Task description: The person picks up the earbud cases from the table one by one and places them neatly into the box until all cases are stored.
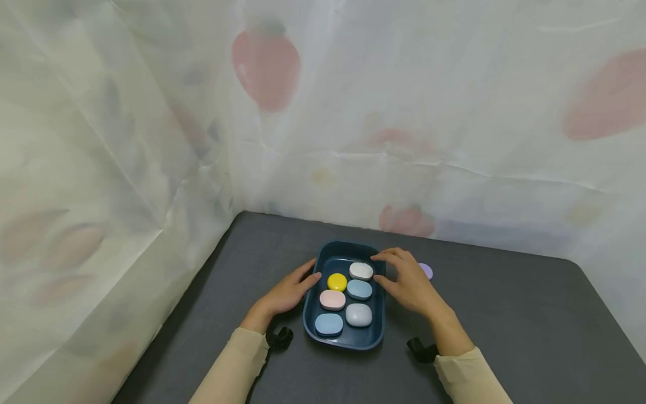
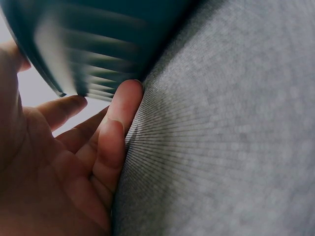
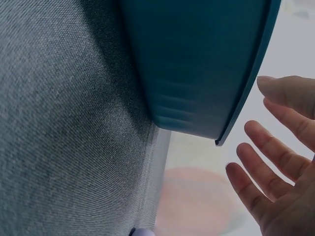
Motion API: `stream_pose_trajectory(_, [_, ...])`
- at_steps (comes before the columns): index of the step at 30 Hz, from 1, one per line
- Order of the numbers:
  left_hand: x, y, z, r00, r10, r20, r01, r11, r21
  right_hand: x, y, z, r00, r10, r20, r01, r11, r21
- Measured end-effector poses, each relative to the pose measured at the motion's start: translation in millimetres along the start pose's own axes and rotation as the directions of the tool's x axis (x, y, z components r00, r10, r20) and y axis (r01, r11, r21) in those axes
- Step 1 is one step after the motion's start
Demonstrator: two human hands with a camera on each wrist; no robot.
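Note:
A dark blue tray (image 1: 353, 340) lies lengthwise in front of me with smooth, rounded, pebble-like pieces in it. These are a white piece (image 1: 361, 271), a round yellow one (image 1: 337, 282), a blue one (image 1: 359, 289), a pink one (image 1: 332, 300), a pale grey one (image 1: 359, 315) and a light blue one (image 1: 329, 324). My left hand (image 1: 291, 290) grips the tray's left side, thumb over the rim and fingers against the ribbed outer wall (image 2: 103, 54). Over the right rim hovers my right hand (image 1: 406, 280), fingers spread apart, holding nothing.
A purple piece (image 1: 426, 270) lies on the dark grey table (image 1: 504, 314) to the right of the tray, partly hidden behind my right hand. A pale curtain (image 1: 454, 112) with strawberry prints hangs along the table's back and left edges.

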State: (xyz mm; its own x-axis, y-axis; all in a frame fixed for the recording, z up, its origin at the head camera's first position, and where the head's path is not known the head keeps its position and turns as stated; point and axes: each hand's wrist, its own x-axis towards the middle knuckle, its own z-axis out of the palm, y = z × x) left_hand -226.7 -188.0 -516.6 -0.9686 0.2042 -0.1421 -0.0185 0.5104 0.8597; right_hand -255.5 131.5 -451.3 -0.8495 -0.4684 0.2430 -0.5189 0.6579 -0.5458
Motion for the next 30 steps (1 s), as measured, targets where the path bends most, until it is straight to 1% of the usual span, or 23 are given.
stream_pose_trajectory(8, [-4.0, 0.9, -0.8, 1.000, 0.003, -0.001, -0.003, 1.000, 0.003, -6, -2, 0.8, 1.000, -0.010, -0.027, 0.010, 1.000, 0.023])
stream_pose_trajectory(17, [-14.0, 2.7, -3.2, 1.000, -0.017, -0.005, 0.017, 1.000, 0.002, -13, -3, 2.3, 0.998, -0.029, -0.063, 0.032, 0.998, 0.045])
stream_pose_trajectory(22, [-16.0, 3.5, -5.3, 1.000, -0.016, -0.001, 0.016, 1.000, -0.010, -14, -2, -0.9, 0.997, -0.026, -0.071, 0.030, 0.998, 0.046])
stream_pose_trajectory(30, [-17.6, 7.5, -7.4, 1.000, -0.012, 0.015, 0.012, 1.000, -0.016, -18, -1, -10.1, 0.997, -0.001, -0.083, 0.004, 0.999, 0.038])
